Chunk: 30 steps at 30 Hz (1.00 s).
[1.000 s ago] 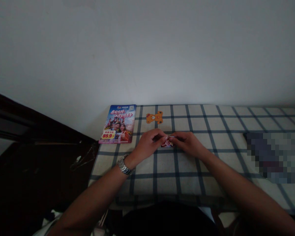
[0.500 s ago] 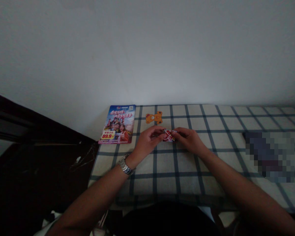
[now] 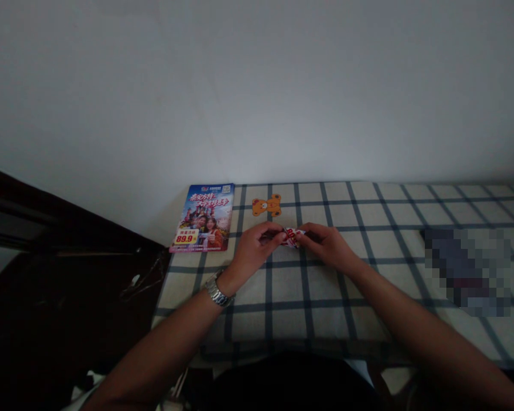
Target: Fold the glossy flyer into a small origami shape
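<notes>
A small folded piece of printed paper (image 3: 292, 237), red, pink and white, is pinched between both hands just above the checked cloth. My left hand (image 3: 261, 242) closes thumb and fingers on its left end; a metal watch (image 3: 217, 289) circles that wrist. From the other side my right hand (image 3: 325, 244) grips the right end, thumb towards me. The fingers cover much of the paper, so its full shape is hidden. Beyond the hands an orange bear-shaped cutout (image 3: 266, 205) lies flat on the cloth.
A stack of glossy flyers (image 3: 205, 217) lies at the table's back left corner. To the right is a dark, pixel-blurred object (image 3: 458, 268). The checked tablecloth (image 3: 394, 251) runs back to a pale wall (image 3: 308, 103). Dark floor and furniture lie left.
Both hands stay in nearly the same place. The paper's angle between the fingers has changed, its visible part looks narrower, and the right fingers sit slightly closer to the left ones.
</notes>
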Each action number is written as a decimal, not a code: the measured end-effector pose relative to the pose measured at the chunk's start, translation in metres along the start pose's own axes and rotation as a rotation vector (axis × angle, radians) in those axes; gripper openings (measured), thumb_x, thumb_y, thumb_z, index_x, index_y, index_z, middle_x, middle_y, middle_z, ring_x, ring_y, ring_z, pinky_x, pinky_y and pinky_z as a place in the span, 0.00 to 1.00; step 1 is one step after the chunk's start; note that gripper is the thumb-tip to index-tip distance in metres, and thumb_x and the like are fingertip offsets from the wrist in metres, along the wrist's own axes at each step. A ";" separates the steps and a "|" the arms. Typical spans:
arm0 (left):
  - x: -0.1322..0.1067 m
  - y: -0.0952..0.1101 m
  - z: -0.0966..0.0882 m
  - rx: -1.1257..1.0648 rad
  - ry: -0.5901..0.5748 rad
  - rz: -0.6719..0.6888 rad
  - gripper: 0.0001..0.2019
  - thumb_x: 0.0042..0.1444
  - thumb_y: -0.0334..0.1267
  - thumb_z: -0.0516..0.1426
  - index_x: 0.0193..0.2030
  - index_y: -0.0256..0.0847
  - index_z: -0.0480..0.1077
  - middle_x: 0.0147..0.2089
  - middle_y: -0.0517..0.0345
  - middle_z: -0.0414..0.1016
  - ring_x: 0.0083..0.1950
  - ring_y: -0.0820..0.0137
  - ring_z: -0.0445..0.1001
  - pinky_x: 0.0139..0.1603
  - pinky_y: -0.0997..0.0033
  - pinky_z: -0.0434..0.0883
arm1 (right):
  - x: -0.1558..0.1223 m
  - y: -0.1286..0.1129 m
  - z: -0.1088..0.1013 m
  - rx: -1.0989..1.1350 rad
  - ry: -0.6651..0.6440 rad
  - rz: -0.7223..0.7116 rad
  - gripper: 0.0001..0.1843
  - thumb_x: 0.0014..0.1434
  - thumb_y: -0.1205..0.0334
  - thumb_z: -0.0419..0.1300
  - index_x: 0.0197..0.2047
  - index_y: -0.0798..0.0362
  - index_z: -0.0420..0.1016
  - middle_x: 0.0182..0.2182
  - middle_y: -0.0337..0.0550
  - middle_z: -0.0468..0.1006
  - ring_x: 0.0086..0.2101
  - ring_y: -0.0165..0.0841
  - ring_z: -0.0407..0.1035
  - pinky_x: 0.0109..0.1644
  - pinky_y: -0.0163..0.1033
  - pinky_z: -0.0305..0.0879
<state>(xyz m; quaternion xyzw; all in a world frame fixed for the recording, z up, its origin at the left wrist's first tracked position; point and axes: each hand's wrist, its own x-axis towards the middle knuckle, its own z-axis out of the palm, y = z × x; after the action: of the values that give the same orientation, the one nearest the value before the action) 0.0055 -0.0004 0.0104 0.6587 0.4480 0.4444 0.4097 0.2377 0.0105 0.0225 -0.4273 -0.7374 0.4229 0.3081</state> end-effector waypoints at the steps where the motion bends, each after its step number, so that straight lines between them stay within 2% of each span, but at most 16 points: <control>1: 0.000 0.000 0.000 0.016 0.008 0.005 0.10 0.64 0.46 0.64 0.43 0.42 0.77 0.40 0.56 0.83 0.40 0.68 0.82 0.45 0.68 0.79 | 0.000 0.000 0.000 -0.006 -0.004 0.006 0.21 0.70 0.43 0.59 0.48 0.52 0.81 0.35 0.42 0.84 0.31 0.33 0.73 0.34 0.37 0.67; 4: 0.000 0.001 -0.001 0.062 0.032 0.020 0.09 0.64 0.45 0.64 0.42 0.42 0.78 0.39 0.57 0.82 0.39 0.68 0.81 0.43 0.69 0.79 | -0.001 -0.001 0.001 -0.018 -0.026 0.009 0.20 0.70 0.44 0.59 0.50 0.51 0.81 0.36 0.43 0.85 0.32 0.34 0.75 0.36 0.37 0.69; 8: -0.001 0.003 -0.003 0.117 0.020 0.039 0.07 0.64 0.42 0.64 0.41 0.42 0.79 0.39 0.57 0.82 0.39 0.68 0.80 0.42 0.70 0.78 | -0.001 -0.002 0.002 0.051 -0.035 -0.024 0.19 0.69 0.46 0.61 0.53 0.50 0.80 0.44 0.45 0.86 0.41 0.38 0.80 0.47 0.41 0.76; 10: -0.002 0.003 -0.002 0.151 -0.004 0.068 0.05 0.65 0.41 0.64 0.41 0.43 0.79 0.39 0.58 0.81 0.39 0.69 0.80 0.43 0.70 0.77 | -0.001 -0.001 0.003 0.089 -0.032 -0.044 0.18 0.69 0.47 0.61 0.54 0.49 0.79 0.46 0.46 0.86 0.43 0.39 0.81 0.50 0.42 0.77; 16: -0.004 0.002 0.000 0.202 -0.053 0.119 0.04 0.66 0.40 0.63 0.42 0.45 0.79 0.39 0.60 0.81 0.39 0.70 0.79 0.44 0.71 0.76 | 0.001 0.001 0.004 0.005 0.030 -0.148 0.13 0.70 0.50 0.62 0.48 0.49 0.82 0.41 0.45 0.85 0.42 0.37 0.80 0.47 0.41 0.78; 20: -0.005 -0.001 0.001 0.212 -0.053 0.132 0.05 0.67 0.42 0.62 0.43 0.44 0.78 0.39 0.60 0.81 0.40 0.70 0.80 0.44 0.70 0.76 | 0.001 0.002 0.003 -0.012 0.063 -0.170 0.12 0.69 0.50 0.63 0.45 0.48 0.82 0.39 0.44 0.85 0.41 0.38 0.80 0.46 0.42 0.77; 27: -0.001 -0.002 -0.002 0.039 0.009 0.060 0.09 0.68 0.45 0.61 0.44 0.42 0.75 0.42 0.57 0.80 0.43 0.68 0.82 0.47 0.67 0.79 | 0.004 0.008 -0.001 0.129 0.183 -0.081 0.14 0.68 0.47 0.64 0.46 0.48 0.79 0.43 0.45 0.84 0.42 0.39 0.80 0.48 0.44 0.78; 30: 0.003 -0.004 -0.006 0.014 0.083 0.046 0.10 0.68 0.47 0.61 0.46 0.42 0.73 0.43 0.56 0.80 0.45 0.66 0.82 0.49 0.66 0.79 | 0.007 0.014 -0.005 0.189 0.223 -0.072 0.16 0.66 0.45 0.65 0.45 0.49 0.79 0.44 0.46 0.84 0.44 0.39 0.79 0.49 0.45 0.78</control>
<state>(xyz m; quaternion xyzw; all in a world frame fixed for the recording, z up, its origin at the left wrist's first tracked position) -0.0003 0.0039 0.0091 0.6527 0.4526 0.4775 0.3756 0.2436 0.0220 0.0129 -0.4141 -0.6703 0.4290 0.4418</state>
